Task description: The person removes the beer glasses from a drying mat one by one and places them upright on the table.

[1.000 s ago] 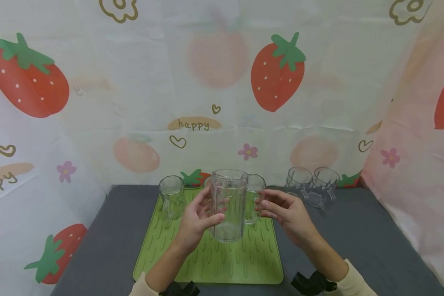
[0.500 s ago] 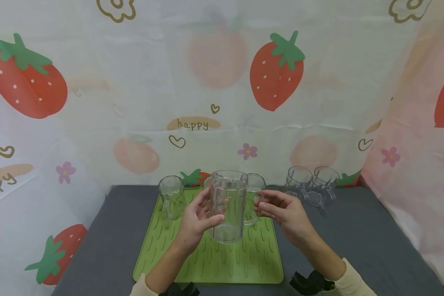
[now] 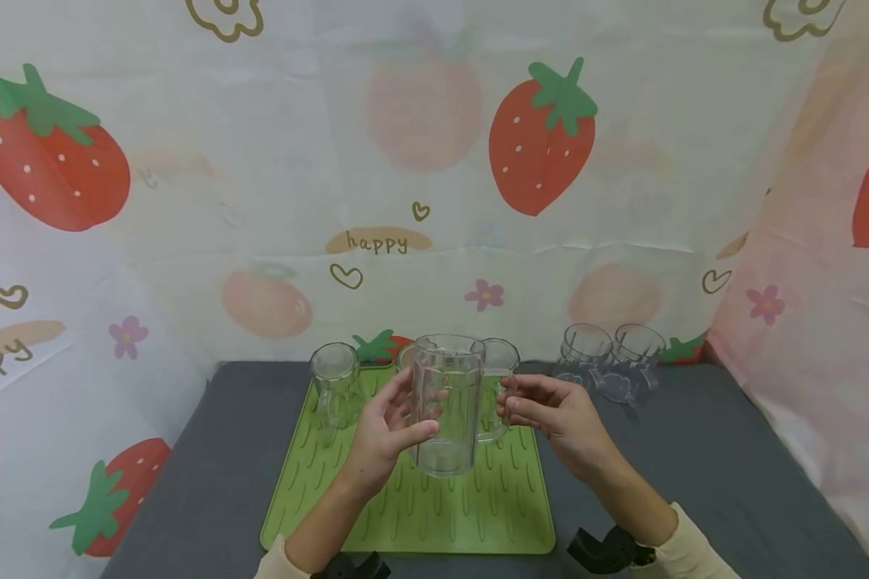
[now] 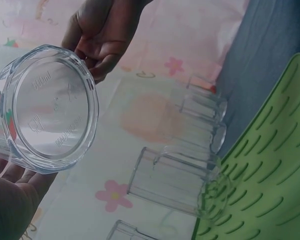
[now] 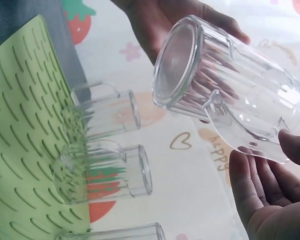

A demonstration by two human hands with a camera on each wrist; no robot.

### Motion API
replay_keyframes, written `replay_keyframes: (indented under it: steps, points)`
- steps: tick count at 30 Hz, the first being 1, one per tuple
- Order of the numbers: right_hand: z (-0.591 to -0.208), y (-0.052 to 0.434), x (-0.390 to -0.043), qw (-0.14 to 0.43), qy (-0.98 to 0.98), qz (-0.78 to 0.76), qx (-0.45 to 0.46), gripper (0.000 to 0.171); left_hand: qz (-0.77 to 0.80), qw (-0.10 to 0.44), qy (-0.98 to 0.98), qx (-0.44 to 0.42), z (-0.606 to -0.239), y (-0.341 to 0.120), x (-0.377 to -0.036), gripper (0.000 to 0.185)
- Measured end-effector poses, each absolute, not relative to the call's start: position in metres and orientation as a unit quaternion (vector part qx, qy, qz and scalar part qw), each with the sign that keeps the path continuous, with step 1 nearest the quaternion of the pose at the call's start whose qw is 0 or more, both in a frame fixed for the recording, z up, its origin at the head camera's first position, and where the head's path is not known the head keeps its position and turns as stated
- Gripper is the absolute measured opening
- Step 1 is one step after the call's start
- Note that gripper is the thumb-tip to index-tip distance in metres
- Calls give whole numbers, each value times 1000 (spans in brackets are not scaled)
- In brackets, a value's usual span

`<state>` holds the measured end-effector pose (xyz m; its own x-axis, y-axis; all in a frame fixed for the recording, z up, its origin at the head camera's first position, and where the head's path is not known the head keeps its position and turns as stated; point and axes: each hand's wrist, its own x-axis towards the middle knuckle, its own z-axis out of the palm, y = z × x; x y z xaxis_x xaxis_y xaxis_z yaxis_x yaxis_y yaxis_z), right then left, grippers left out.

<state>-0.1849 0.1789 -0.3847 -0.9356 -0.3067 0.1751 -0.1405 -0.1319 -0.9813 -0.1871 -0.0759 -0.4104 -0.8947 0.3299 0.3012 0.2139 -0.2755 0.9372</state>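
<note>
Mug [image 3: 445,422] upright, handle [image 5: 237,137] toward right hand [image 3: 568,418], whose fingers [image 3: 525,406] pinch it; left hand [image 3: 384,434] grips the body [image 5: 257,82].

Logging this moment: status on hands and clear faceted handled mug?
Left hand grips mug body; right hand pinches its handle. Mug held above green rectangular ridged mat. Possible obstacles: three similar mugs behind.

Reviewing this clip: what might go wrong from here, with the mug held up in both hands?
The clear mug is off the green mat, so it could drop if the left hand slips on its glossy side. The right hand pinches the handle, perhaps adding little support. Lowered too far back, it might knock the mugs behind it.
</note>
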Motion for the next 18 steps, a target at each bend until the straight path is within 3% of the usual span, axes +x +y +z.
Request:
replay_keyframes:
  steps: [9, 18]
  points:
    - [-384, 179, -185, 37, 673, -714, -187, 22, 765, 44, 602, 226, -410, -78, -186, 80]
    - [-379, 176, -181, 11, 692, -699, -180, 40, 762, 47, 593, 255, -408, -79, -186, 77]
